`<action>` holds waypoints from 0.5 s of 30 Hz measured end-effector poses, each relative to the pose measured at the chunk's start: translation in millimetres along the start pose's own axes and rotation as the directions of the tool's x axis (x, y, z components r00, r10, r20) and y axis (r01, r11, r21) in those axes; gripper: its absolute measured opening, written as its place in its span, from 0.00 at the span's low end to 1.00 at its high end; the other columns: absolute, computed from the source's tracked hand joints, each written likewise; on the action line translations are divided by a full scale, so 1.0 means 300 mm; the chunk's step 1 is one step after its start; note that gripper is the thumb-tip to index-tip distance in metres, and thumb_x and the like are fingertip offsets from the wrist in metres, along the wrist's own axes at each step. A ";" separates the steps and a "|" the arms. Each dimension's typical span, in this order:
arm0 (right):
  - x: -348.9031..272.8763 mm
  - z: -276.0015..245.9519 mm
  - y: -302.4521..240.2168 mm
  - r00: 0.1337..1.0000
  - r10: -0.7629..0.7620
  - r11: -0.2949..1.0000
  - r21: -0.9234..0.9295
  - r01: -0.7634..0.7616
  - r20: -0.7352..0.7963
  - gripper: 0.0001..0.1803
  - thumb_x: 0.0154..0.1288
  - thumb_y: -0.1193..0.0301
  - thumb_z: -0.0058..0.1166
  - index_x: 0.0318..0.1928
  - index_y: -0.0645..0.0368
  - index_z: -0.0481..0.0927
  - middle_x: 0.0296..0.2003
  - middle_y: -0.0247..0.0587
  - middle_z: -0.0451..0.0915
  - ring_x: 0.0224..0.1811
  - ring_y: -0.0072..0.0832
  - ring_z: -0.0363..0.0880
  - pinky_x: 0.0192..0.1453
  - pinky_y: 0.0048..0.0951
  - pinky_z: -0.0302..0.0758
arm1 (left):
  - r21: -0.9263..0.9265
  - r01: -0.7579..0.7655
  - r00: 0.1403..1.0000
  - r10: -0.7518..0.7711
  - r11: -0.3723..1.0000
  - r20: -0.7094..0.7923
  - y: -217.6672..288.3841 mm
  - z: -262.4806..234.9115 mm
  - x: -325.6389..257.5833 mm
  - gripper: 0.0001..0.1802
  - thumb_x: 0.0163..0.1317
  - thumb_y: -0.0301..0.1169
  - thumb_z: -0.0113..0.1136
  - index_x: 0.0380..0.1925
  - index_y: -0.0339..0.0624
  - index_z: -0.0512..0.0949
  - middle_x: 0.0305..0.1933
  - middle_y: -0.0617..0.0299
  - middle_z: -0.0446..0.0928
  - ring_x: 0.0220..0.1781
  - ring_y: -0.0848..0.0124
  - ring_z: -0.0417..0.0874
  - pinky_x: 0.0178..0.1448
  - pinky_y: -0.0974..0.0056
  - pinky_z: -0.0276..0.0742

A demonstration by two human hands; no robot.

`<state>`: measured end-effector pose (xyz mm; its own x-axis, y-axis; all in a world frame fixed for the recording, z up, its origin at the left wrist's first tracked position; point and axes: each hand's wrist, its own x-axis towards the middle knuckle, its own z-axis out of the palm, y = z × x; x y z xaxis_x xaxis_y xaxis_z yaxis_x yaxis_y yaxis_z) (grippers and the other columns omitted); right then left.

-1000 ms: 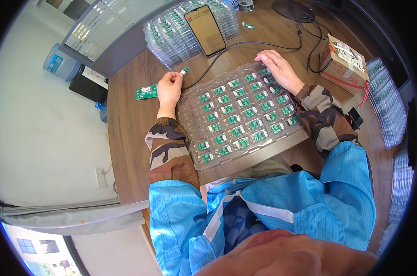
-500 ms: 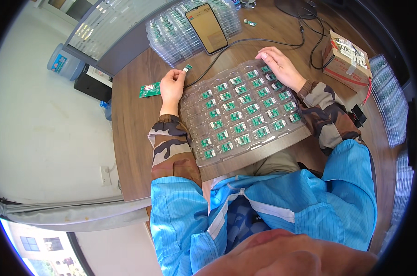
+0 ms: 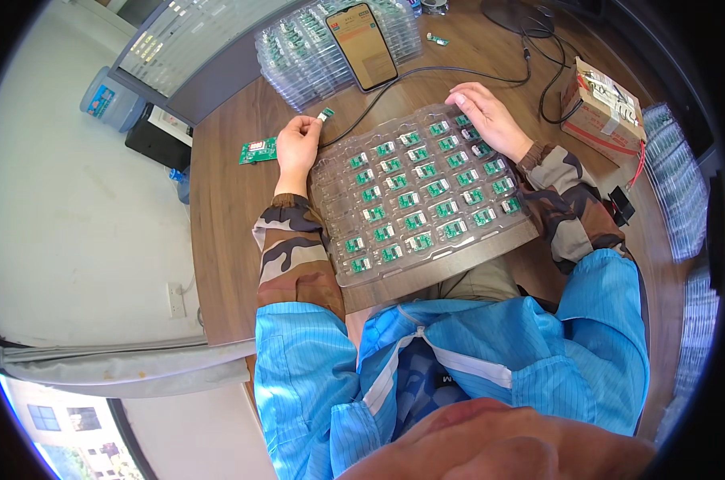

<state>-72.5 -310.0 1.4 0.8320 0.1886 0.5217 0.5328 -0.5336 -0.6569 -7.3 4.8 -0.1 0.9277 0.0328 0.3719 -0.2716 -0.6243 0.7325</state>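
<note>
My left hand (image 3: 298, 152) pinches a small green circuit board (image 3: 326, 114) with a white part between thumb and fingertips, just beyond the tray's far left corner. Beside that hand, to its left, a larger green circuit board (image 3: 254, 152) with a red-and-white display lies on the table. A clear plastic blister tray (image 3: 328, 192) spans the table in front of me, with small green boards in many pockets and several bare pockets along its left side. My right hand (image 3: 494, 120) rests on the tray's far right corner, fingers stretched out and holding nothing; it hides some pockets.
A lit phone (image 3: 362, 50) leans against stacked clear trays (image 3: 298, 80) at the back. A black cable (image 3: 450, 72) crosses behind the tray. One loose small board (image 3: 437, 38) lies farther back. On the right stand a cardboard box (image 3: 602, 112) and more stacked trays (image 3: 674, 176).
The phone's screen now shows an orange band near its top. Both hands stay nearly where they were, the left one still pinching the small board; the view has shifted slightly.
</note>
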 end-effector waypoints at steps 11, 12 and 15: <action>0.005 0.001 -0.004 1.000 -0.023 0.997 -0.071 0.024 0.015 0.16 0.63 0.62 0.36 0.38 0.61 0.73 0.41 0.42 0.69 0.46 0.36 0.66 0.50 0.31 0.63 | 0.023 -0.015 1.000 0.015 1.000 -0.013 0.001 -0.002 -0.001 0.11 0.48 0.36 0.57 0.25 0.39 0.76 0.19 0.62 0.75 0.21 0.72 0.73 0.29 0.68 0.68; 0.003 0.002 -0.003 1.000 -0.016 0.997 -0.073 0.017 0.016 0.16 0.63 0.62 0.36 0.38 0.61 0.73 0.41 0.42 0.69 0.46 0.36 0.66 0.50 0.30 0.63 | 0.023 -0.015 1.000 0.015 1.000 -0.013 0.004 -0.002 -0.002 0.11 0.48 0.36 0.57 0.25 0.39 0.76 0.19 0.62 0.75 0.21 0.72 0.73 0.29 0.68 0.68; 0.000 0.002 -0.005 1.000 -0.005 0.997 -0.079 0.007 0.019 0.16 0.63 0.62 0.36 0.38 0.61 0.73 0.41 0.42 0.68 0.46 0.36 0.65 0.50 0.30 0.63 | 0.011 -0.023 1.000 0.023 1.000 0.000 0.005 0.001 -0.002 0.10 0.50 0.33 0.57 0.25 0.36 0.75 0.19 0.69 0.72 0.21 0.83 0.66 0.27 0.76 0.62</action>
<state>-73.1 -308.6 2.1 0.8321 0.2065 0.5148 0.5244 -0.5954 -0.6087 -8.3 3.7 0.6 0.9213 0.0181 0.3885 -0.2901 -0.6333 0.7175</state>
